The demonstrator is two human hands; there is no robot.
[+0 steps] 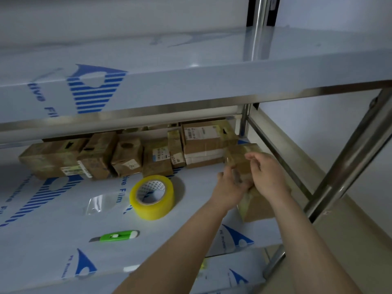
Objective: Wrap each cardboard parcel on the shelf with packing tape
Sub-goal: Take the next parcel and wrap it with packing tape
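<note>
Forearms nearest in the head view, reaching in from below. Right of the yellow tape roll point(153, 197), both hands close together on one cardboard parcel point(258, 206): left hand point(230, 185) gripping its left side, right hand point(268, 172) curled over its top. Lying on the shelf point(63, 240), long axis pointing away toward the back. Behind the roll, a row of parcels point(127, 155); in front of it, a green cutter point(115, 236).

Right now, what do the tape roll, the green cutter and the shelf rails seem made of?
Tape roll: glossy, translucent yellowish plastic film; its printed core is probably cardboard. Green cutter: smooth plastic-looking body, grey tip likely metal. Shelf rails: shiny metal, probably stainless steel, judging by mirror-like reflections.
</note>
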